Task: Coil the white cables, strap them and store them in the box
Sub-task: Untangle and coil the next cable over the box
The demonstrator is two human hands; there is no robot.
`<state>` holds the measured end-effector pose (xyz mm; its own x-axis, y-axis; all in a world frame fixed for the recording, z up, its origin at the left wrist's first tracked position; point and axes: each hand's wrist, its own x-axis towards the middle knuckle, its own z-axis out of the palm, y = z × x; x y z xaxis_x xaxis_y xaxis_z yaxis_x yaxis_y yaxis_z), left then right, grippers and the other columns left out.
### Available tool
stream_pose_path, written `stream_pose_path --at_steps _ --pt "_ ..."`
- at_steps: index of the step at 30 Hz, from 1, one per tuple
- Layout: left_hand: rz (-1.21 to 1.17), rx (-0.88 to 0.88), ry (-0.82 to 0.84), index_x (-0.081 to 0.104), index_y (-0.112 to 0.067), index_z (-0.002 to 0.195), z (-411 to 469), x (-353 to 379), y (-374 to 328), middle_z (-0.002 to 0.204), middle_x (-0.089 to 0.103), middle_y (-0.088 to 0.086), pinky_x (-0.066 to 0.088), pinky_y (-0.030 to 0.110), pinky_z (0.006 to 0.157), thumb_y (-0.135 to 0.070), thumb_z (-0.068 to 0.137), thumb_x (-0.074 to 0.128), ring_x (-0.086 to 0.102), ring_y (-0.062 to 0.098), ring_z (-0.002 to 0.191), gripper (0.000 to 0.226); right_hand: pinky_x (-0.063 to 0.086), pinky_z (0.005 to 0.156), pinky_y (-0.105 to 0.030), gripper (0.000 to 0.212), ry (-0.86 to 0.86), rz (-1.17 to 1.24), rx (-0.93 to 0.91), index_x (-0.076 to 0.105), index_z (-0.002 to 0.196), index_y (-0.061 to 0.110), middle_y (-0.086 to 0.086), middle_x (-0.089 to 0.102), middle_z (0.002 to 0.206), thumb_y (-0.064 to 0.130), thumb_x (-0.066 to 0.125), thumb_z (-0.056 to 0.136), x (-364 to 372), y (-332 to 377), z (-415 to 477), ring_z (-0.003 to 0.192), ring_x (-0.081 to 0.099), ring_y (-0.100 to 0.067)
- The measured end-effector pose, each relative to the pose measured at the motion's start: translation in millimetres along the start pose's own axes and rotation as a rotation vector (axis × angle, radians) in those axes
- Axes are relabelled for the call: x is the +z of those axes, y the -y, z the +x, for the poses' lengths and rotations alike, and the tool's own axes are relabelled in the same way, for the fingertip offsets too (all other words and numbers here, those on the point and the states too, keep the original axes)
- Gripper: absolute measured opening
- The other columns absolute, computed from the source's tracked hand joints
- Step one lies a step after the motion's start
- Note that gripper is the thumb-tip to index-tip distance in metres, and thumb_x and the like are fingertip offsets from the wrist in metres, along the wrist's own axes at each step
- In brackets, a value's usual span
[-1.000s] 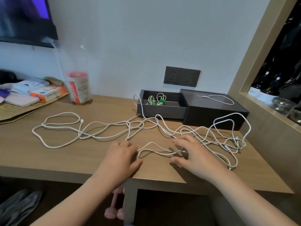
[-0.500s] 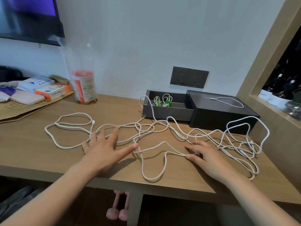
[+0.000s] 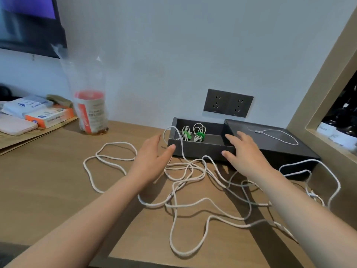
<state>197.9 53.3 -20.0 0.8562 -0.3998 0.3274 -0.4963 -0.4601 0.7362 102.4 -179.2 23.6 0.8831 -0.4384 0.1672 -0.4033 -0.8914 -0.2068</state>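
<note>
Long white cables [image 3: 193, 202] lie tangled in loose loops across the wooden desk [image 3: 48, 182]. A dark grey box [image 3: 202, 147] stands at the back by the wall, and two coiled cables with green straps [image 3: 199, 135] sit inside it. One white cable loops over the box's left front corner. The box's lid [image 3: 270, 144] lies to the right with a short white cable on top. My left hand [image 3: 152, 157] is open, its thumb at the box's left corner. My right hand [image 3: 243, 151] is open, its fingers spread over the box's right end.
A clear plastic bag with a red-labelled cup [image 3: 90, 111] stands at the back left. Boxes and a pink phone [image 3: 34, 117] lie on brown paper beside it. A double wall socket [image 3: 228, 102] sits above the box. A wooden frame [image 3: 316, 105] rises on the right.
Both hands have left the cables at the desk's front and reached forward to the box. The view has moved closer to the box and the wall.
</note>
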Motion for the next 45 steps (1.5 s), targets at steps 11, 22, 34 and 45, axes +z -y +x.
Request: stream_pose_path --at_steps 11,22,34,45 --pt "0.207 0.063 -0.114 0.056 -0.015 0.069 49 28 26 0.061 0.058 0.002 0.047 0.039 0.06 -0.057 0.097 0.031 0.056 0.023 0.061 0.057 0.013 0.12 -0.041 0.054 -0.114 -0.053 0.004 0.033 0.151 0.027 0.0 0.027 0.16 0.048 0.034 0.101 30 -23 13 0.148 0.021 -0.02" --pt "-0.499 -0.133 0.202 0.058 -0.006 0.076 66 39 15 0.08 0.059 0.007 0.049 0.048 0.089 -0.06 0.091 0.043 0.057 0.021 0.08 0.058 0.024 0.115 -0.035 0.054 0.003 0.291 -0.011 0.023 0.153 0.035 0.013 0.029 0.157 0.041 0.04 0.102 6 -41 10 0.146 0.025 -0.012" --pt "-0.618 -0.147 0.253 0.068 -0.014 0.1 63 50 11 0.096 0.065 0.004 0.051 0.051 0.096 -0.038 0.098 0.048 0.062 0.021 0.091 0.032 0.021 0.119 -0.041 0.053 0.048 0.322 0.006 0.025 0.152 0.036 0.01 0.027 0.159 0.043 0.038 0.102 8 -43 14 0.148 0.022 -0.015" --pt "-0.611 -0.206 0.545 0.033 -0.023 0.148 50 50 1 0.123 0.056 0.006 0.05 0.033 0.093 -0.009 0.094 0.049 0.059 0.024 0.109 0.058 0.021 0.118 -0.04 0.052 0.052 0.319 0.018 0.028 0.152 0.034 0.011 0.029 0.158 0.041 0.04 0.102 5 -38 11 0.147 0.023 -0.014"
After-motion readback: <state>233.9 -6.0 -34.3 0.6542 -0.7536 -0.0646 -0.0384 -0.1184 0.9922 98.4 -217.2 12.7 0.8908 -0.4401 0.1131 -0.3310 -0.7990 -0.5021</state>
